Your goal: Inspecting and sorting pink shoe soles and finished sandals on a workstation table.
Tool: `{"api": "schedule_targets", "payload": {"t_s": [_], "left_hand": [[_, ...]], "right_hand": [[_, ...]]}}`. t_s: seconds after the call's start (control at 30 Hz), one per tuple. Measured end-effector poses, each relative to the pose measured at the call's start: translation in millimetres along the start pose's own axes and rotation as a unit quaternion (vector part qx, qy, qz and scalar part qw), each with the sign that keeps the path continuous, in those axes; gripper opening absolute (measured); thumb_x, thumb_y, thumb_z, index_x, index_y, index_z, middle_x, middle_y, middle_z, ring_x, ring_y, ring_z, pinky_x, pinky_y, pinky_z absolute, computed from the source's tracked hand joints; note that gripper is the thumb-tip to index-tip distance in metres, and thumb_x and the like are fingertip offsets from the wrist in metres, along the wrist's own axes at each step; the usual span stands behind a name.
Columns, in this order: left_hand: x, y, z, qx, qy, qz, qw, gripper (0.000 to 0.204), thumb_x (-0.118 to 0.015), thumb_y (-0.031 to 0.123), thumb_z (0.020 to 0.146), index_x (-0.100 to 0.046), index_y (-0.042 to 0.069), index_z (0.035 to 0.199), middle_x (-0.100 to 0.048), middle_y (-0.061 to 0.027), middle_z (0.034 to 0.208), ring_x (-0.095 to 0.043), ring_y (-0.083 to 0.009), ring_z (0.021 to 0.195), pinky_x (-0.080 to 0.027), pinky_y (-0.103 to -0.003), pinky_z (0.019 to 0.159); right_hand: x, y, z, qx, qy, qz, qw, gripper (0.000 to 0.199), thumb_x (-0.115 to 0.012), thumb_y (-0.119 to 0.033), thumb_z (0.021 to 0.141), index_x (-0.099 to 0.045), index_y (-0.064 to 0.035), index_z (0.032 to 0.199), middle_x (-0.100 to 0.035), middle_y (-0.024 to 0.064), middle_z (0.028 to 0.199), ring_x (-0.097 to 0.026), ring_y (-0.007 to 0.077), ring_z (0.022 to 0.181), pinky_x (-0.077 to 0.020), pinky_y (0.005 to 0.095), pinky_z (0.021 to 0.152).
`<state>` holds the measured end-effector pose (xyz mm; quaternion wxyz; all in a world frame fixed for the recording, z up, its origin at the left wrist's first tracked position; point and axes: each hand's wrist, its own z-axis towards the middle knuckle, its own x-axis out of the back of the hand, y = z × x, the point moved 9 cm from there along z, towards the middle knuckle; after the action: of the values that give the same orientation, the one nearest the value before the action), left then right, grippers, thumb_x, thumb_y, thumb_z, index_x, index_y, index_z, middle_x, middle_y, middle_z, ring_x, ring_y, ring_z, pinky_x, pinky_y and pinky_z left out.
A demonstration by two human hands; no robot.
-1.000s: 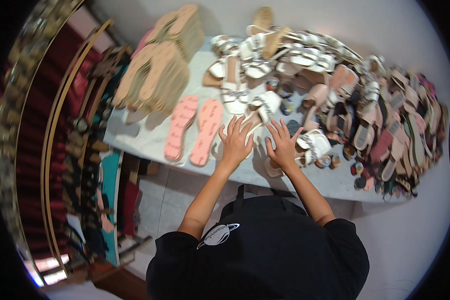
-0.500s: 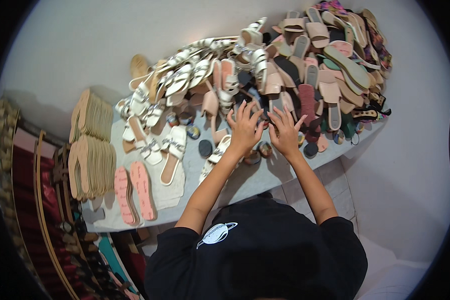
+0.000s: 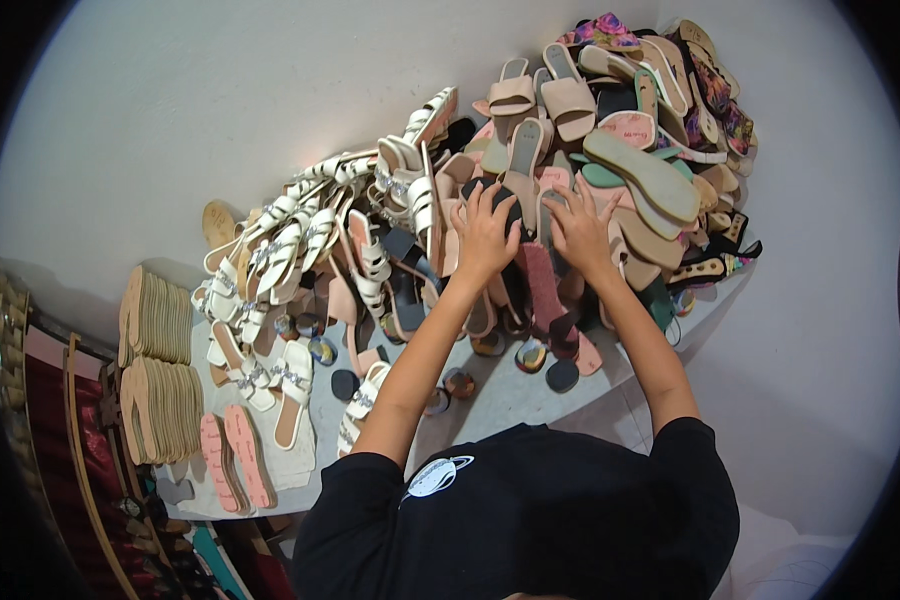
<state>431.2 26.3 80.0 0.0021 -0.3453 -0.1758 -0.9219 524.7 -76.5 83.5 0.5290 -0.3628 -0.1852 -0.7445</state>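
My left hand (image 3: 486, 240) rests with its fingers apart on a black sole-shaped piece (image 3: 511, 213) in the heaped footwear. Close to its right, my right hand (image 3: 582, 238) reaches into the pile with spread fingertips over beige slides. The undersides of the fingers are hidden, and I cannot tell how firmly they press. A dusty-red textured strip (image 3: 541, 285) lies between my wrists. Just beyond the hands is a beige slide with a grey insole (image 3: 526, 150). White strappy sandals (image 3: 275, 245) are heaped to the left.
Stacked tan insoles (image 3: 160, 410) stand at the table's left end, near pink insoles (image 3: 248, 455). Pale soles (image 3: 645, 175) top the pile at right. Small round pieces (image 3: 562, 375) lie on the grey table (image 3: 490, 400). A wall rises behind; a shelf rack is at far left.
The view has shifted, so the pile sits lower and further left. Both hands have moved deeper into the heap, the left onto the black piece and the right among the beige slides.
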Motion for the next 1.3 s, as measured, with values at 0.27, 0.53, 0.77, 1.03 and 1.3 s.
{"api": "schedule_targets", "payload": {"t_s": [0.27,0.53,0.77,1.03,1.3], "left_hand": [[-72,-12,51,0.021,-0.032,0.050,0.998,0.040,-0.061,0.024,0.074,-0.058,0.010,0.112,-0.045,-0.0150,0.125,-0.034,-0.0341,0.123,-0.017,-0.057,0.098],[-114,-17,52,0.033,-0.102,0.105,0.989,0.058,-0.046,0.053,0.083,-0.049,0.017,0.128,-0.037,-0.0158,0.138,-0.030,-0.0372,0.128,-0.010,-0.062,0.098],[-111,-14,53,0.012,-0.069,0.130,0.989,0.061,-0.047,0.054,0.081,-0.048,0.016,0.129,-0.037,-0.0170,0.138,-0.031,-0.0375,0.128,-0.007,-0.062,0.099],[-99,-12,58,0.037,-0.062,0.161,0.984,0.059,-0.049,0.055,0.079,-0.055,0.017,0.124,-0.029,-0.0206,0.141,-0.025,-0.0365,0.131,-0.009,-0.064,0.098],[-88,-2,60,0.034,-0.042,0.165,0.985,0.052,-0.050,0.052,0.080,-0.059,0.018,0.119,-0.033,-0.0224,0.138,-0.026,-0.0374,0.130,-0.010,-0.064,0.097]], "right_hand": [[-67,82,70,0.027,-0.062,-0.204,0.977,0.018,-0.065,-0.020,0.070,-0.065,-0.0129,0.087,-0.035,0.0115,0.139,-0.009,0.0385,0.136,0.0018,0.0771,0.091],[-111,102,74,-0.001,-0.194,-0.159,0.968,0.032,-0.072,-0.040,0.062,-0.069,-0.0082,0.069,-0.022,0.0102,0.146,0.000,0.0375,0.137,0.0019,0.0763,0.092],[-91,97,80,-0.021,-0.149,-0.093,0.984,0.030,-0.064,-0.035,0.074,-0.068,-0.0058,0.074,-0.022,0.0073,0.146,-0.003,0.0381,0.136,0.0002,0.0789,0.088],[-62,76,99,-0.023,-0.041,-0.029,0.998,0.025,-0.058,-0.030,0.078,-0.066,-0.0070,0.073,-0.027,0.0066,0.144,-0.004,0.0363,0.137,0.0027,0.0796,0.085],[-31,94,112,-0.069,0.002,-0.041,0.997,0.023,-0.058,-0.030,0.080,-0.068,-0.0091,0.078,-0.027,0.0028,0.144,-0.003,0.0373,0.137,-0.0024,0.0807,0.084]]}}
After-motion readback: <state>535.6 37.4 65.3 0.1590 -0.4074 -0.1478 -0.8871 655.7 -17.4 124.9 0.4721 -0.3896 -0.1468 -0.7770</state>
